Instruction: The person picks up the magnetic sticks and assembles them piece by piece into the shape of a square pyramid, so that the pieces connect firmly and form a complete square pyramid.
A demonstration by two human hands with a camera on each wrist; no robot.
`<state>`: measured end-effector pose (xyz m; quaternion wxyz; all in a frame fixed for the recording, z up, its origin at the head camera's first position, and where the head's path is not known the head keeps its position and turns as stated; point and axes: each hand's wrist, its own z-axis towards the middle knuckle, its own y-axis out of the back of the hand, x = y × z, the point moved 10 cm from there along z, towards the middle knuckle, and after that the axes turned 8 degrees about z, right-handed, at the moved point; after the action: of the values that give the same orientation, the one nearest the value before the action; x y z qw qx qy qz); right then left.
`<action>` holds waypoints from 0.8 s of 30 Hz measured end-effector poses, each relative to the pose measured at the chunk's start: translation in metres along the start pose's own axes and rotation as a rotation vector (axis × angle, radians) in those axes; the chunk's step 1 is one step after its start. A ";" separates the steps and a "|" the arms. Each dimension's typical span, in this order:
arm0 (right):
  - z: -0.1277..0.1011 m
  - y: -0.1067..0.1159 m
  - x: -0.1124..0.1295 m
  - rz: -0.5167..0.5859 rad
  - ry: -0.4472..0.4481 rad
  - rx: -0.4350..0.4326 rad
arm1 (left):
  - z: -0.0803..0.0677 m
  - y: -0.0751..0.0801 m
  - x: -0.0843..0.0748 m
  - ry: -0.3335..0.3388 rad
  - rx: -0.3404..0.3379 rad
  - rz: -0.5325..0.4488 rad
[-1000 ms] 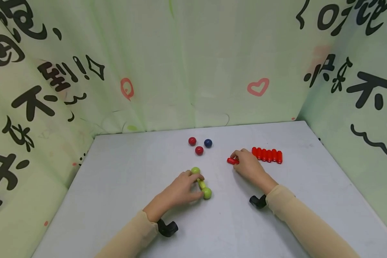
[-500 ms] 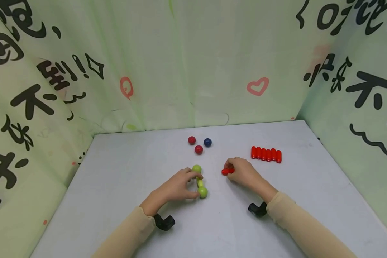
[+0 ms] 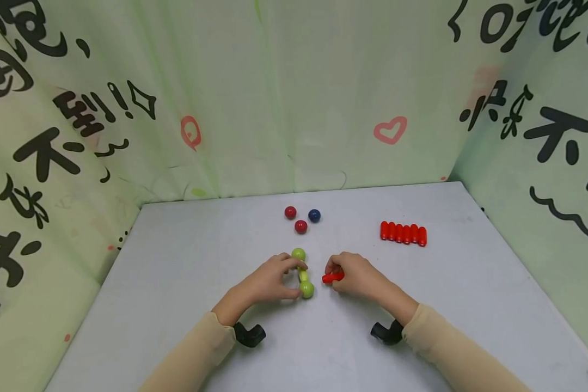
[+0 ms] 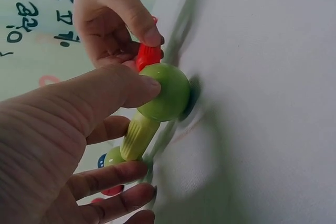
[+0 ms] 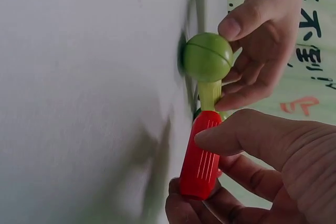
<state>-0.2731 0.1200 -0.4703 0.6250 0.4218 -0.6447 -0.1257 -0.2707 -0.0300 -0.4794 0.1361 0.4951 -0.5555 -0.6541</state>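
Observation:
In the head view my left hand (image 3: 264, 280) holds a dumbbell-shaped toy piece, two green balls (image 3: 306, 289) joined by a yellow-green rod (image 4: 140, 136). The thumb presses the nearer ball, with fingers along the rod's far side. Just to the right, my right hand (image 3: 360, 276) pinches a short ribbed red rod (image 5: 200, 156) between thumb and fingers. One end of this rod points left at the dumbbell piece, a small gap from it in the head view. In the right wrist view the red rod overlaps the yellow-green one.
Several red rods (image 3: 403, 234) lie side by side at the right of the white table (image 3: 201, 245). Behind the hands sit two red balls (image 3: 301, 227) and a dark blue ball (image 3: 314, 216). A printed pale green curtain (image 3: 284, 109) encloses the back and sides.
My right hand has carried the red rod left and nearer to me, away from the row of red rods. The dumbbell piece has turned slightly and shifted left in my left hand.

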 end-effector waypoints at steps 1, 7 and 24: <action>-0.001 -0.002 0.002 0.005 0.001 0.005 | 0.000 0.000 0.000 -0.005 -0.001 0.001; -0.005 -0.010 0.012 0.008 0.028 0.033 | 0.000 0.001 -0.001 -0.019 -0.008 -0.011; -0.008 -0.017 0.020 0.002 0.061 0.034 | -0.002 0.000 -0.003 -0.008 0.014 0.008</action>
<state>-0.2571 0.0989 -0.4667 0.6371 0.4353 -0.6281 -0.1011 -0.2680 -0.0287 -0.4781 0.1331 0.4914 -0.5623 -0.6517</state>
